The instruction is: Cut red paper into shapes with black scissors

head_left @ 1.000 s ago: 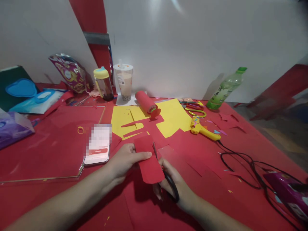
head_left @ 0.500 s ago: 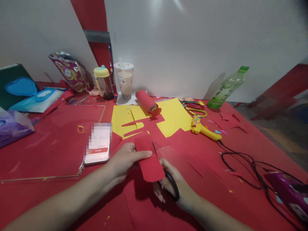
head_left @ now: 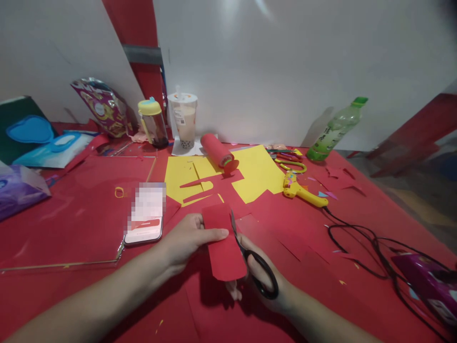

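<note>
My left hand [head_left: 187, 237] pinches a small piece of red paper [head_left: 222, 242] above the red table, thumb lying across its top face. My right hand [head_left: 262, 281] grips black-handled scissors [head_left: 255, 264], fingers through the loops. The blades run along the paper's right edge, tips pointing away from me. A phone [head_left: 145, 215] lies just left of my left hand.
Yellow paper sheets [head_left: 250, 174] and a red paper roll [head_left: 217, 151] lie ahead. A yellow glue gun [head_left: 302, 190] with a black cord [head_left: 357, 243] is to the right, with a green bottle [head_left: 333, 131], a bubble tea cup [head_left: 184, 120], a small bottle [head_left: 153, 123] and wipes packs [head_left: 46, 143] at the back.
My right hand with the scissors has shifted right and slightly toward me; the handle loops now show wider. The paper has tilted a little in my left hand.
</note>
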Demonstrator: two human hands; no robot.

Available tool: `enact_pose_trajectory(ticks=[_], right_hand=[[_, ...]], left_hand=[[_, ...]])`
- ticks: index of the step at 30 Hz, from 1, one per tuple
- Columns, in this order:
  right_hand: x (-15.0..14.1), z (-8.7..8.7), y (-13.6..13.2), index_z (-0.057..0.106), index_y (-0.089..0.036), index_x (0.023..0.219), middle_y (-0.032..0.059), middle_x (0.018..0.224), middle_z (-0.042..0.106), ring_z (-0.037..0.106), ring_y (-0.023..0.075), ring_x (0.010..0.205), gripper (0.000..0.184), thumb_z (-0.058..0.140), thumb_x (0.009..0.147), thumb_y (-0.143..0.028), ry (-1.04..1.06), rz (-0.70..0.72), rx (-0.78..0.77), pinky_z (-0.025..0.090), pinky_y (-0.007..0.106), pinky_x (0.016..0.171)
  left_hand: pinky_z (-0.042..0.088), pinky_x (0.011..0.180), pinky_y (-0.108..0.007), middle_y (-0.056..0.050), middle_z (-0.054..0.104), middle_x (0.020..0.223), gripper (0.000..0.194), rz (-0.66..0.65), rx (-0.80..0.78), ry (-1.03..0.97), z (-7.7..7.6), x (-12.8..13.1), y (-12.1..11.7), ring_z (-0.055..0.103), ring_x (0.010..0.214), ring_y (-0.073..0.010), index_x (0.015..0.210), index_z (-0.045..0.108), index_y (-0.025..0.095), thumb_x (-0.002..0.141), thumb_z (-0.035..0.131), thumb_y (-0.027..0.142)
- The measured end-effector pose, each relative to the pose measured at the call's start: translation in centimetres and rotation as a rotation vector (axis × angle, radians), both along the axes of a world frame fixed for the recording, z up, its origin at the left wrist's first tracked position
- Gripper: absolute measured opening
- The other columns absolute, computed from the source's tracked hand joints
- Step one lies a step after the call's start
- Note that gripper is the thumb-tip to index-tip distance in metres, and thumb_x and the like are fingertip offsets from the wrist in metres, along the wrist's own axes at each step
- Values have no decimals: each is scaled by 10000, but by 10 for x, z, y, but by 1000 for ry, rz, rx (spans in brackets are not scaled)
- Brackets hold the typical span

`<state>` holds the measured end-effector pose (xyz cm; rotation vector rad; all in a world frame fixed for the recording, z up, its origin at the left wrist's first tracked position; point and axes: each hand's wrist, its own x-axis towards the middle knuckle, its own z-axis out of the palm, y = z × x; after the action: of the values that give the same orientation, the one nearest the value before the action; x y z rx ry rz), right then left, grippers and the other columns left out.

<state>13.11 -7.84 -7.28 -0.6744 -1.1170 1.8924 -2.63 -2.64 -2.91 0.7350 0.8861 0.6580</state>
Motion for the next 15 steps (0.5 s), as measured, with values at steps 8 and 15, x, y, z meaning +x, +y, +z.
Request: enact_pose_trajectory(ticks=[8,15], right_hand=[[0,-2,-1,373,-195,839,-31,554,527,464,80,425,396,456,809,-582,-48,-17,38,360,201,436],[-1,-3,-1,368,-200,832,-42,551,516,459,77,403,413,458,795,-602,-75,-27,52,362,194,415]], left_hand=[[475,685,-322,-101,706,729,192,0,14,38,3,0,-2,653,729,-230,780,657,108,623,716,202],[470,639,-298,-100,693,676,151,34,-2,12,2,3,-4,632,615,-189,715,647,89,614,710,182]])
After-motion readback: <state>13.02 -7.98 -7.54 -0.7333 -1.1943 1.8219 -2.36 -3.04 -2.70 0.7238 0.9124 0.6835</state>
